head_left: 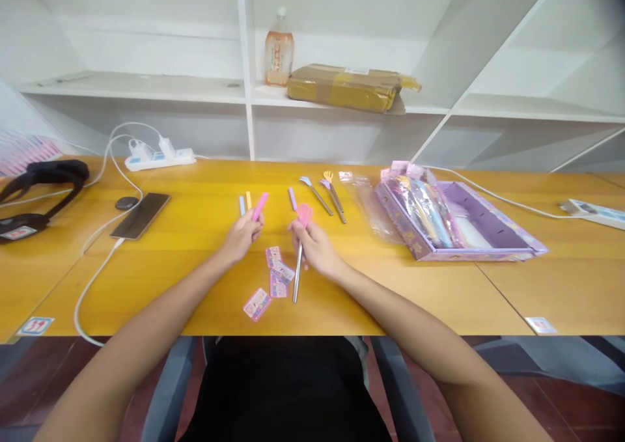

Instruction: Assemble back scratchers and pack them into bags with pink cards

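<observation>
My left hand (243, 235) is closed around a pink handle sleeve (260, 206), which points up and away. My right hand (316, 245) grips a back scratcher with a pink claw-shaped head (305, 213); its metal rod (297, 279) slants down toward the table's front edge. Beyond my left hand lie a blue sleeve (241, 205) and a yellow sleeve (249, 200). A purple sleeve (292, 198) rests farther right, beside back scratchers with a blue head (305, 181), a purple head (325, 183) and a yellow head (329, 176). Several small printed cards (257, 304) lie between my forearms.
A purple display box (488, 254) with wrapped back scratchers (424, 207) stands at right, near clear plastic bags (368, 207). At left are a phone (141, 215), charging cables, a power strip (160, 159) and a black headset (43, 198). Shelves behind hold a bottle (279, 55) and a taped parcel (346, 87).
</observation>
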